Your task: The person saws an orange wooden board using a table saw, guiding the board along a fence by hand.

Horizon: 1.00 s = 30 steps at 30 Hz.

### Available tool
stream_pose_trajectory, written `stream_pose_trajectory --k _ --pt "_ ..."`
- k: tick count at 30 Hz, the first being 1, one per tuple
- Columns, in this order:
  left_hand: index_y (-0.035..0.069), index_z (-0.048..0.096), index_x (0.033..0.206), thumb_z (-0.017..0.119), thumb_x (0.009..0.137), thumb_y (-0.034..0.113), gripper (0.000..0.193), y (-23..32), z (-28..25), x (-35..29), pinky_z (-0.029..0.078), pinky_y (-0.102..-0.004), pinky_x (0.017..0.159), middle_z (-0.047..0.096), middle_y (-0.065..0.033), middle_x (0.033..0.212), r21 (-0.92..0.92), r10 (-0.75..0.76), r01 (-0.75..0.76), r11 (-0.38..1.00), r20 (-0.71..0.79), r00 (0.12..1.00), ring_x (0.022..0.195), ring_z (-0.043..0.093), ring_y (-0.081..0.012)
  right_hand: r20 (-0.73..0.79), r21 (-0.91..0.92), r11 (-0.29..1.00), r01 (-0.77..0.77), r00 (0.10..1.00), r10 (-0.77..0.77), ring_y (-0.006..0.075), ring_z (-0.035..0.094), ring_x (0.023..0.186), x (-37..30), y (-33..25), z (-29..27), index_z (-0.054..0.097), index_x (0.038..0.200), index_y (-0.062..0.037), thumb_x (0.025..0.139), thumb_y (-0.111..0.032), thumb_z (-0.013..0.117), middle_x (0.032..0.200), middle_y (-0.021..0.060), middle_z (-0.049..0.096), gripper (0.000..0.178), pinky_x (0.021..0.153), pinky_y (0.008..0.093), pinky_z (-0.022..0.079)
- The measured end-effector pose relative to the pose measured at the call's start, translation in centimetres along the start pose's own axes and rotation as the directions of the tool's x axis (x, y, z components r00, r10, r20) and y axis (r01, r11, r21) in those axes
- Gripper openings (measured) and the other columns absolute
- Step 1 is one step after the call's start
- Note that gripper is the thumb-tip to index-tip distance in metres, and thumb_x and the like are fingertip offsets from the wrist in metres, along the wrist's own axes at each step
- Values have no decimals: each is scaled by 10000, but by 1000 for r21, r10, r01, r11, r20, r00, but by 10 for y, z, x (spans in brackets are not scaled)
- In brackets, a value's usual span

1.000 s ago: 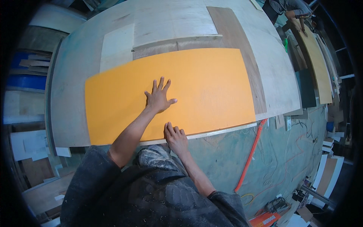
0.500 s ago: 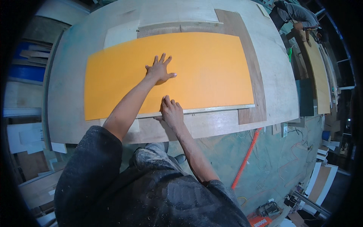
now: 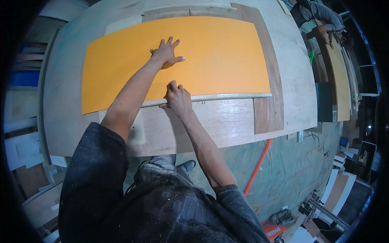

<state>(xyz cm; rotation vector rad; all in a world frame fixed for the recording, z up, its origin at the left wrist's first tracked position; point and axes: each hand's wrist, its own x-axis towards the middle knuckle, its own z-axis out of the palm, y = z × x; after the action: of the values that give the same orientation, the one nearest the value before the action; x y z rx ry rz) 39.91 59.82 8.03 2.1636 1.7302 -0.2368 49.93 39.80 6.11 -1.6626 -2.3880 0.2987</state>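
A large orange panel (image 3: 221,56) lies on the wooden worktable in front of me, a pale wooden strip (image 3: 231,96) running along its near edge. My left hand (image 3: 165,54) rests on the orange face with its fingers spread wide. Closer to me, my right hand (image 3: 178,98) is closed over the near edge at the strip. Its fingers are curled on top, and the thumb sits at the side nearest me. The underside of the panel is hidden.
Brown and pale sheets (image 3: 269,117) lie under the panel on the worktable (image 3: 298,101). A red coiled hose (image 3: 258,166) hangs at the near edge. Another person (image 3: 324,18) bends over boards (image 3: 339,77) at the far right. Cables and a red machine (image 3: 275,231) are on the floor.
The orange panel and its strip have shifted away from me across the table and slightly left. Both hands have travelled with it, keeping their places on the panel.
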Motion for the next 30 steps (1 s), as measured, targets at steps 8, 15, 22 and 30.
stream_pose_trajectory --k 8,15,22,30 --pt "353 207 1689 709 856 729 1043 -7 0 34 318 -810 1143 100 -9 1787 17 -6 7 1000 -26 1000 1630 119 -355 4 -15 1000 0 1000 0 262 674 957 27 13 4 671 1154 -3 556 -530 953 1235 117 525 846 791 392 611" --pt "356 204 1689 696 881 719 1014 -16 -11 74 311 -820 1135 91 -21 1789 25 4 -3 1000 -29 1000 1626 131 -381 75 -42 998 -45 996 48 261 677 1031 68 24 2 674 1197 -57 617 -531 944 1204 50 524 796 833 406 632" --pt "365 200 1688 688 868 745 1027 -30 -17 121 328 -827 1115 106 -16 1787 42 -1 4 999 -70 998 1621 154 -383 31 -54 996 -75 997 77 265 685 1001 108 35 9 656 1186 -53 606 -516 957 1198 52 538 801 800 415 624" --pt "365 182 1693 670 867 764 1039 -43 -43 192 316 -823 1130 103 -18 1787 64 -11 16 998 -73 997 1620 165 -377 -57 -99 989 -112 993 106 270 692 981 182 55 17 710 1121 -50 692 -468 906 1194 75 578 631 797 419 599"
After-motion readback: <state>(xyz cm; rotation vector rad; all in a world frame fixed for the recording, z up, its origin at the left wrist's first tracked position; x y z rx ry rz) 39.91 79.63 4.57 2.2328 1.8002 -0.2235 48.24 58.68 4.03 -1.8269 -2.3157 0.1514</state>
